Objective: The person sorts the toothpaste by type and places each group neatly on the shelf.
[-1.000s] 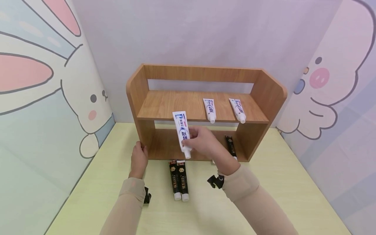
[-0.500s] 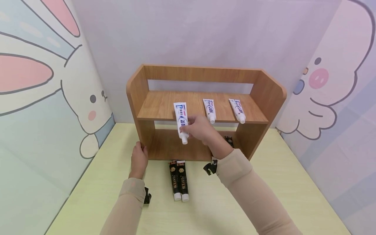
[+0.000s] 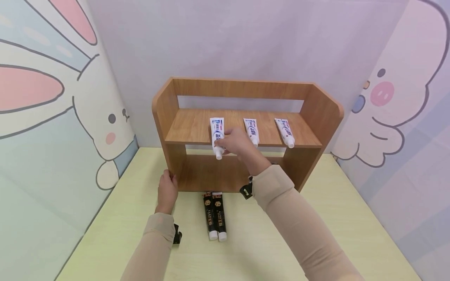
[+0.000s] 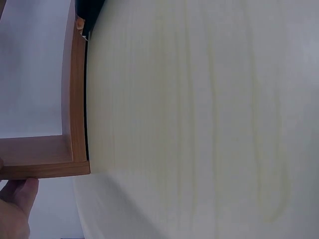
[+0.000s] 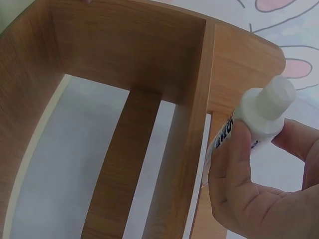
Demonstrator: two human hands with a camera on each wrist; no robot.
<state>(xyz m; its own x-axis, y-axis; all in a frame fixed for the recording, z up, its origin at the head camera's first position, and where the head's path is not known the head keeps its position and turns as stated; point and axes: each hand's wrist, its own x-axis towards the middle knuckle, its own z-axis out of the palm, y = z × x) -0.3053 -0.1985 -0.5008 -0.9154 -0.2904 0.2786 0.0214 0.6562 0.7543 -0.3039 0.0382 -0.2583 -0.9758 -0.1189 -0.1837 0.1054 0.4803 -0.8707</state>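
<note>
A white-and-blue toothpaste tube (image 3: 217, 128) is pinched between the thumb and fingers of my right hand (image 3: 237, 141), cap towards me, over the front of the upper board at left. In the right wrist view its white cap (image 5: 278, 97) points up beside the wooden shelf (image 5: 199, 89); whether the tube touches the board I cannot tell. Two similar toothpaste tubes, one (image 3: 251, 129) near the hand and one (image 3: 285, 132) farther right, lie on the upper board. My left hand (image 3: 167, 192) grips the lower front edge of the shelf's left side panel (image 4: 45, 170).
Two black toothpaste tubes, one (image 3: 209, 214) beside the other (image 3: 219, 216), lie on the pale table (image 3: 337, 234) before the shelf. My right forearm hides much of the lower board (image 3: 200, 173) at right. Printed cartoon walls stand at both sides.
My right hand has carried the white toothpaste tube up and away from me, from in front of the shelf to over the upper board. The left hand stays on the side panel.
</note>
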